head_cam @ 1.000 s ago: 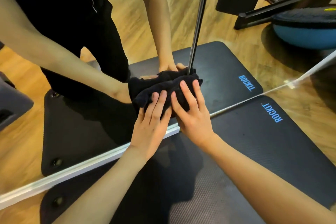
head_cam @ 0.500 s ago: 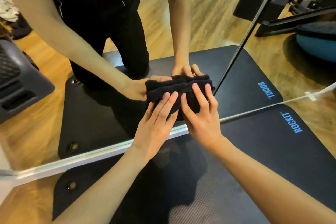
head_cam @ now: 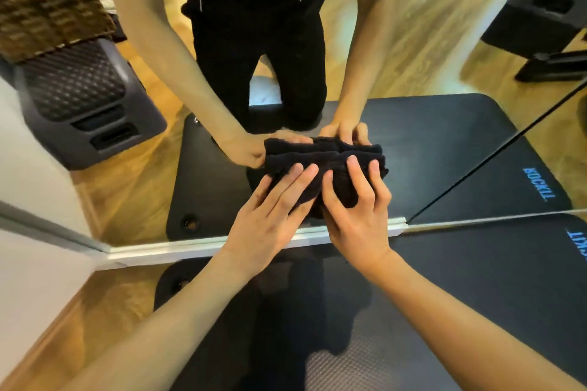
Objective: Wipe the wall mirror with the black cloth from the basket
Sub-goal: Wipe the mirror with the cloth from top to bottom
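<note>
1. Wall mirror [head_cam: 444,51]: upright glass filling the far half of the view, low on the wall; white frame strip [head_cam: 197,246] along its bottom edge; a dark vertical seam [head_cam: 495,157] at right divides two panes.
2. Black cloth [head_cam: 320,162]: folded wad pressed flat against the glass just above the frame strip, centre of view.
3. Left hand [head_cam: 270,222]: fingers straight and spread, lying flat on the near left part of the cloth, pressing it to the mirror.
4. Right hand [head_cam: 359,219]: fingers extended and slightly fanned, flat on the right part of the cloth, touching the left hand at the thumb side.
5. Floor: light wood planks [head_cam: 41,343], visible near left.
6. Exercise mat [head_cam: 476,279]: dark, textured, butting against the mirror base; blue lettering at right edge.
7. White wall [head_cam: 35,270]: left of the mirror.
8. Reflections: person in black clothing, both arms, the mat, a dark grey step block [head_cam: 85,105] at far left, a woven basket [head_cam: 47,0] above it.
</note>
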`<state>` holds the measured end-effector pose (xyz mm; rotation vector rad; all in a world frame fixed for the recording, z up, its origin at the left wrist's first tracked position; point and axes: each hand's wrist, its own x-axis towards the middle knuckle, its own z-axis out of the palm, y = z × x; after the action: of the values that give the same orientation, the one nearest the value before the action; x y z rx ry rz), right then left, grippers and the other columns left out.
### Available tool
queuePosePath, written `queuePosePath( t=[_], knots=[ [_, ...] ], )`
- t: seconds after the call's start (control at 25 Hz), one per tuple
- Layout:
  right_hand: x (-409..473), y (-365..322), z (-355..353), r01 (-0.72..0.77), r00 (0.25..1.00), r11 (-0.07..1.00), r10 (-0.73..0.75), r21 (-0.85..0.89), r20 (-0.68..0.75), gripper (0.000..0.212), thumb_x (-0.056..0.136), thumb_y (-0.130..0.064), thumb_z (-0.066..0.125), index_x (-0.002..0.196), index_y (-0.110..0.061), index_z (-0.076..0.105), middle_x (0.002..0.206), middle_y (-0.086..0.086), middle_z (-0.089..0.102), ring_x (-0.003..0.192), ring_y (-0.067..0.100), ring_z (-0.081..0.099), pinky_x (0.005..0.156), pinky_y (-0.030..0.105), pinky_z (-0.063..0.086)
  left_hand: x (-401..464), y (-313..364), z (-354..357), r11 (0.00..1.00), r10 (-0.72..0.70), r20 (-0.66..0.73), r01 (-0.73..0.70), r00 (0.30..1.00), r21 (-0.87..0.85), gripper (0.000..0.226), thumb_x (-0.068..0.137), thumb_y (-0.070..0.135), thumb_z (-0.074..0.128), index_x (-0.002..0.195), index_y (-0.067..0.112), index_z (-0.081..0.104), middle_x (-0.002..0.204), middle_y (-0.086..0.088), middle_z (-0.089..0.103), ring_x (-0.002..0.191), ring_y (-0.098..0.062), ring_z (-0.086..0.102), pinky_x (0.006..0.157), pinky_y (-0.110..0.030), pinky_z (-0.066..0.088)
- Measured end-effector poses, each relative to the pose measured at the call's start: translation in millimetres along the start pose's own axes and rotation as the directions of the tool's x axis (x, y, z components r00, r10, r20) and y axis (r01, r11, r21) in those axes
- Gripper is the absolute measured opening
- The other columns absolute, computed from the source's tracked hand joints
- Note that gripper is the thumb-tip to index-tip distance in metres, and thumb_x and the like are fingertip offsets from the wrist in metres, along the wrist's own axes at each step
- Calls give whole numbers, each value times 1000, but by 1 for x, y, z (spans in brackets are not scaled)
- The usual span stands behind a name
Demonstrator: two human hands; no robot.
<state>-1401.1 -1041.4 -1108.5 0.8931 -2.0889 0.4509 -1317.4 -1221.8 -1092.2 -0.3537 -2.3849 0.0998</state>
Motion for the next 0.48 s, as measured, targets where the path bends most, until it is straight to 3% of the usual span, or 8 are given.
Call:
queuePosePath(
  t=[0.2, 0.36, 0.48],
  knots=[
    [5, -58, 27, 54, 999, 998, -54, 14, -2, 63, 84, -14, 81, 139, -18, 50, 147, 22, 32, 139, 47, 25, 126, 42, 22, -47, -44, -25, 998, -16, 44, 13, 999, 66, 48, 109, 3, 40, 155, 14, 35, 167, -11, 10, 159, -27, 4, 129, -45, 11],
    [10, -112, 48, 55, 998, 997, -54, 49, -20, 72, 82, -14, 82, 144, -20, 45, 146, 23, 33, 138, 46, 27, 126, 42, 20, -83, -81, -40, 990, -31, 1, 31, 1000, 136, 51, 105, 7, 56, 153, 17, 43, 166, -11, 16, 157, -26, 16, 129, -45, 16],
    [14, -152, 65, 83, 995, 994, -79, 76, -55, 70, 83, -14, 81, 143, -21, 47, 146, 22, 34, 141, 42, 20, 127, 39, 20, -115, -108, -50, 981, -55, -13, 56, 998, 186, 60, 104, 9, 59, 158, 19, 35, 165, -11, 24, 157, -25, 17, 126, -47, 24]
  ],
)
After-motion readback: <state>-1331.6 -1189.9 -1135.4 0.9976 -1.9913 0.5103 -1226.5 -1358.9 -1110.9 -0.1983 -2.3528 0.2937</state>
